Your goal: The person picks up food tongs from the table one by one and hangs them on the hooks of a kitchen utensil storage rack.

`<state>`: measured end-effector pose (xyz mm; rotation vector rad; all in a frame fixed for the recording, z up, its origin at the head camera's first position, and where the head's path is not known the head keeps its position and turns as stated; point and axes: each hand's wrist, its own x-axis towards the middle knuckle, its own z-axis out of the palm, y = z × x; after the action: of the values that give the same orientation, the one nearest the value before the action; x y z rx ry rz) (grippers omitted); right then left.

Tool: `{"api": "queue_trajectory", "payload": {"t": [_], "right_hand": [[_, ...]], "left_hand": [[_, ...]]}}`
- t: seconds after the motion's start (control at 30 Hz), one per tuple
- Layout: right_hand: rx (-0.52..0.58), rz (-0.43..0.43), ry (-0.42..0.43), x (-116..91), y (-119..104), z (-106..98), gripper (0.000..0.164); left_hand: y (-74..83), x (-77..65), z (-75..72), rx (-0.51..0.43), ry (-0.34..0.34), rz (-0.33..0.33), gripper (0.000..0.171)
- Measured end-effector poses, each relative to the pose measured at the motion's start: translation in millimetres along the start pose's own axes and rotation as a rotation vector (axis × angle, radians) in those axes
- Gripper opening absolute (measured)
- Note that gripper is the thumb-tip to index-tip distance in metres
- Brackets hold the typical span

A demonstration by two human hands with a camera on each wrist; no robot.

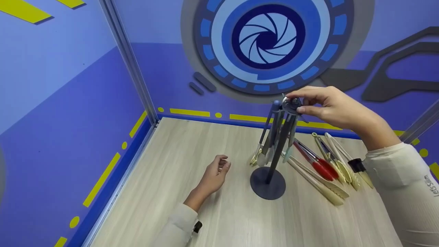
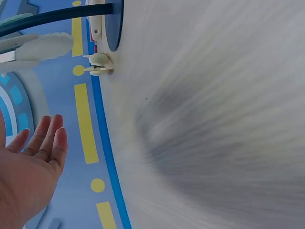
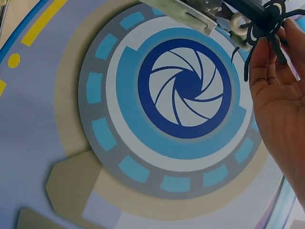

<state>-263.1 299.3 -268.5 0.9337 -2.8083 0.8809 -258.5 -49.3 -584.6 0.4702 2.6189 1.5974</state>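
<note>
A dark utensil stand [image 1: 279, 151] rises from a round base, with several tongs [image 1: 274, 128] hanging off hooks at its top. My right hand [image 1: 334, 106] pinches the rim of the stand's top, thumb on the near side and fingers behind; the right wrist view shows this hand [image 3: 281, 90] beside the dark hooks [image 3: 267, 21]. Left of the stand, my left hand [image 1: 213, 175] holds nothing, its fingers loosely bent. In the left wrist view that hand [image 2: 33, 176] stays apart from the pale hanging tongs [image 2: 45, 47].
On the table right of the stand lie red-tipped tongs [image 1: 322, 166], long beige tongs [image 1: 319, 181] and several other cream-tipped tongs [image 1: 343, 164]. Behind stands a blue patterned wall [image 1: 164, 75]; another wall [image 1: 68, 120] closes off the left side.
</note>
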Motion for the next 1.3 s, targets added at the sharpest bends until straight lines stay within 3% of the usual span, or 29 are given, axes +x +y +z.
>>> {"api": "queue_trajectory", "payload": {"t": [0.3,0.57,0.77,0.9,1.03,1.2,1.3], "right_hand": [[-0.001,0.014,0.062,-3,0,9,0.041],[-0.022,0.037,0.162,-8,-3,19,0.045],[-0.036,0.045,0.257,-14,-7,29,0.047],[-0.023,0.008,0.362,-19,-4,38,0.043],[0.038,-0.044,0.521,-25,4,48,0.04],[0.158,-0.053,0.719,-40,21,65,0.041],[0.205,-0.01,0.782,-53,36,75,0.04]], "left_hand": [[-2.5,-3.1,-3.3,0.0,0.003,-0.027,0.052],[3.6,-8.2,-2.5,0.016,-0.009,0.007,0.044],[17.9,-8.2,-7.8,0.016,0.002,0.074,0.043],[36.9,-5.4,-10.9,0.025,0.035,0.145,0.042],[65.2,2.7,-15.6,0.031,0.092,0.258,0.035],[113.9,14.2,-26.0,-0.01,0.19,0.425,0.028],[148.4,22.3,-33.3,-0.041,0.233,0.521,0.027]]}}
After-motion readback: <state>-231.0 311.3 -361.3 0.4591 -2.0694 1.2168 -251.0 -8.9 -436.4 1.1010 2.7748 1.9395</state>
